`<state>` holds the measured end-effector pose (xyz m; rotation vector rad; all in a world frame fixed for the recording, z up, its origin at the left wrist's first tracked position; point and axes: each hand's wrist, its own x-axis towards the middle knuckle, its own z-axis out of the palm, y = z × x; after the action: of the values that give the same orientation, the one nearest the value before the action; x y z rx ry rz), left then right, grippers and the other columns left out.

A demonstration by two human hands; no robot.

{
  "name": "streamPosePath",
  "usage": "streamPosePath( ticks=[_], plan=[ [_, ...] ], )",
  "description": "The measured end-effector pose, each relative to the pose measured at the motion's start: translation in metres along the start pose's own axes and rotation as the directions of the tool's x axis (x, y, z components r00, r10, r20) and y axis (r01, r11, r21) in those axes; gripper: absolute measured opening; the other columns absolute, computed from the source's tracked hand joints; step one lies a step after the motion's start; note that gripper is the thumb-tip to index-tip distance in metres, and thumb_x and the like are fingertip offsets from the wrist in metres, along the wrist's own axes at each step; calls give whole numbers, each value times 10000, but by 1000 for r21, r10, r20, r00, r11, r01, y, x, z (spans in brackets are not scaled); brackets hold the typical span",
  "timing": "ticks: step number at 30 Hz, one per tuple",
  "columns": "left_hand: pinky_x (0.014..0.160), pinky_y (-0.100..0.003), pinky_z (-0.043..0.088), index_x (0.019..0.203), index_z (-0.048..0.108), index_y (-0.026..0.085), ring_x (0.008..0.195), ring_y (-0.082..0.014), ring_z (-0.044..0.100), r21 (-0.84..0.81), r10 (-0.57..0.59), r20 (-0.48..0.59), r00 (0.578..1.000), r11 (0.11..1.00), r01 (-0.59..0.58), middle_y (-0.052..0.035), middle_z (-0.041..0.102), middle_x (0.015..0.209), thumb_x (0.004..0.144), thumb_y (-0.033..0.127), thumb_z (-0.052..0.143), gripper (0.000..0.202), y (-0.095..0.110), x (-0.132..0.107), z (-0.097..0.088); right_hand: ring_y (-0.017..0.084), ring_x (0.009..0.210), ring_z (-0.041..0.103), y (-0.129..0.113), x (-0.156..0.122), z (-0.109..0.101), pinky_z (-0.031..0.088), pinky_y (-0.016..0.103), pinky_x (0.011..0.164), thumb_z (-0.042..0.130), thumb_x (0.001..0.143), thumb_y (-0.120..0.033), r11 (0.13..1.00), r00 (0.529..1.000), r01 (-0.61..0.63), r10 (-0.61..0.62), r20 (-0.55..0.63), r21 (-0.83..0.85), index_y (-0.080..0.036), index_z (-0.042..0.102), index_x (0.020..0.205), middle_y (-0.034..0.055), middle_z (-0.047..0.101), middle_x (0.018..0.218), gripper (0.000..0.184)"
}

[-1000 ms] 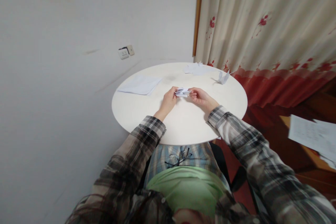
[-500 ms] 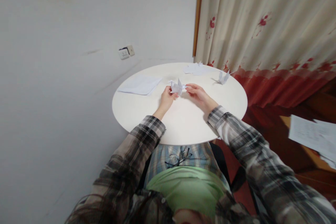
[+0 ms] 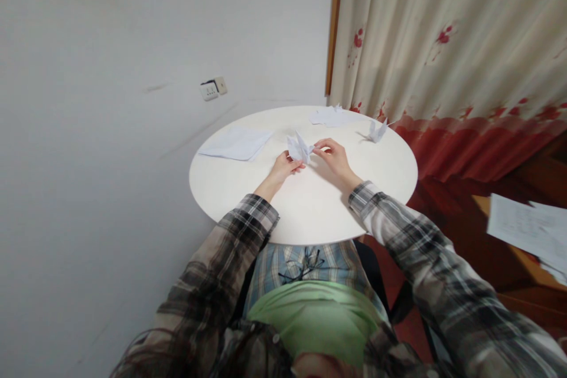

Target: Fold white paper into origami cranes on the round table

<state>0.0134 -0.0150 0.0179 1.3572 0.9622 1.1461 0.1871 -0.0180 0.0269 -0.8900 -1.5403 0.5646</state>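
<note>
Fingers (image 3: 319, 145) of right hand (image 3: 334, 156) pinch one tip of folded paper figure (image 3: 299, 147); left hand (image 3: 283, 165) closes on its lower edge from the other side.

Head view: figure held just above worktop (image 3: 310, 212), past centre toward far edge, flaps standing up. Judged very light and thin, stiff along creases, limp elsewhere; crushes and tears easily. Best gripped lightly at folded points or thick centre, not on open flaps. Left side of worktop: flat sheet stack (image 3: 237, 143). Far edge: loose papers (image 3: 330, 115). Paper bird (image 3: 376, 130) near far right edge.
</note>
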Motion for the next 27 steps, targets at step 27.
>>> streamPosePath(
  ticks=[27],
  plan=[
    [588, -207, 403, 842, 554, 104, 587, -68, 553, -121, -115, 104, 988, 984, 127, -10, 605, 713, 646, 84, 673, 230, 4, -3, 2, 170, 695, 466, 2, -4, 3, 371, 303, 678, 509, 801, -260, 892, 978, 200, -207, 27, -406, -201, 489, 688, 18, 528, 688, 129]
  ],
)
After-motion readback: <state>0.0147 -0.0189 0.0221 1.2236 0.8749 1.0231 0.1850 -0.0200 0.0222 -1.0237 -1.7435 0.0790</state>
